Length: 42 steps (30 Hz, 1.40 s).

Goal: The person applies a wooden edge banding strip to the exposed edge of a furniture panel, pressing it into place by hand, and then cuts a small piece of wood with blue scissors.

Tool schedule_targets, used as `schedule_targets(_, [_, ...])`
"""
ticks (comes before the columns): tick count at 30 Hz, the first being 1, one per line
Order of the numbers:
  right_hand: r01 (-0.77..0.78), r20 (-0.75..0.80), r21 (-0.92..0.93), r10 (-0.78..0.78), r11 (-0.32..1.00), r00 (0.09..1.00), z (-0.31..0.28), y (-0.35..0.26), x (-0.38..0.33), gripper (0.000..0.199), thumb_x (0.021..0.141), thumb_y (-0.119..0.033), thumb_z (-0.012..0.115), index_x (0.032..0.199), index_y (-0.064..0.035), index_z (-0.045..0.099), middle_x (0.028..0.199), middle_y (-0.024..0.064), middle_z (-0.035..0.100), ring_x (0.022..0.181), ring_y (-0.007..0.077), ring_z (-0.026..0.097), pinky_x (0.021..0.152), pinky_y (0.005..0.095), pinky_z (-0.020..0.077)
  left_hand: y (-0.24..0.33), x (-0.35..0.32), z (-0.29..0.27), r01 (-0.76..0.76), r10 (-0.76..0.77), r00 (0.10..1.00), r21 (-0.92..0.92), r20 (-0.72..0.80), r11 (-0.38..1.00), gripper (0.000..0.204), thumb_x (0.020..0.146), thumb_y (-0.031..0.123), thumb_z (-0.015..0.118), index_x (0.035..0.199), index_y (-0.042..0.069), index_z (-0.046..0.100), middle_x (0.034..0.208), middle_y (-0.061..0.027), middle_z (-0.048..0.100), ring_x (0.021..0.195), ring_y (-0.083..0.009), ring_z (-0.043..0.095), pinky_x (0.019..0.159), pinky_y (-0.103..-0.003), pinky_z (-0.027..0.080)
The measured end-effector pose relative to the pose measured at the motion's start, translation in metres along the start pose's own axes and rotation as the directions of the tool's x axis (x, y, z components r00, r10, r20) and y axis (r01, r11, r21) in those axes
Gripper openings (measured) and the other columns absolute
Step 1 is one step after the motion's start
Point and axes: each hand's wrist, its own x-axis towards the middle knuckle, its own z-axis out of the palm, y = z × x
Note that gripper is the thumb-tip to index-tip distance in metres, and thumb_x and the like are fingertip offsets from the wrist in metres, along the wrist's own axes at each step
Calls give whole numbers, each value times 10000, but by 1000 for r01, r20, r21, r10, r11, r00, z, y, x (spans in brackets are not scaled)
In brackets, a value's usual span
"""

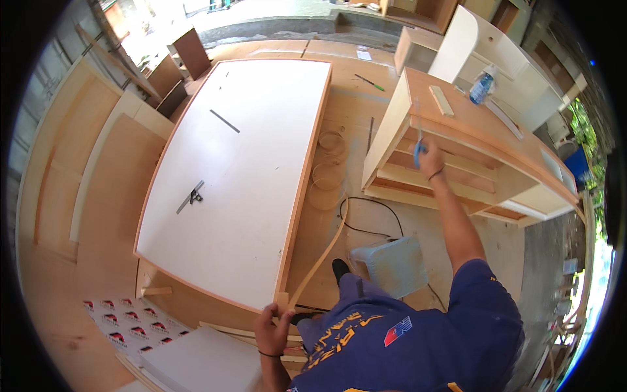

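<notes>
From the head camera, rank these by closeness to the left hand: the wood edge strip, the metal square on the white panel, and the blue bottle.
1. Wood edge strip: at the left hand, on the panel's near corner.
2. Metal square: mid-panel, up and left.
3. Blue bottle: far upper right, on the cabinet.

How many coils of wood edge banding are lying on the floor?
3, in a row on the plywood floor between the white panel and the shelf unit: one farthest, one in the middle, one nearest. Others may be hidden.
</notes>
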Motion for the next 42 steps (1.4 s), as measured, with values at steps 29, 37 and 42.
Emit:
schedule_targets(29, [87, 367, -572, 160, 815, 916, 41, 72, 236, 310, 763, -234, 590, 990, -27, 634, 1017, 206, 619, 980, 337, 599, 822, 381, 493, 153, 2, 60, -144, -49, 935, -502, -352, 853, 300, 868, 28, 561, 1164, -9, 525, 838, -77, 658, 659, -48, 562, 493, -175, 418])
schedule_targets(37, [79, 256, 269, -151, 960, 955, -2, -2, 140, 215, 792, -202, 622, 908, -21, 619, 782, 85, 648, 717, 175, 604, 645, 305, 478, 168, 13, 63, -160, 36, 973, -554, -227, 817, 315, 877, 60, 548, 1180, -6, 489, 909, -89, 638, 724, -98, 595, 524, -198, 472])
schedule_targets(42, [-237, 558, 823, -810, 515, 179, -88, -209, -109, 494, 808, -210, 645, 1247, -52, 483, 1093, 92, 577, 1060, 207, 533, 911, 340, 416, 162, 38, 44, -248, -33, 930, -693, -365, 677, 290, 874, 86, 542, 1146, -2, 491, 951, -105, 605, 822, -126, 592, 526, -203, 477])
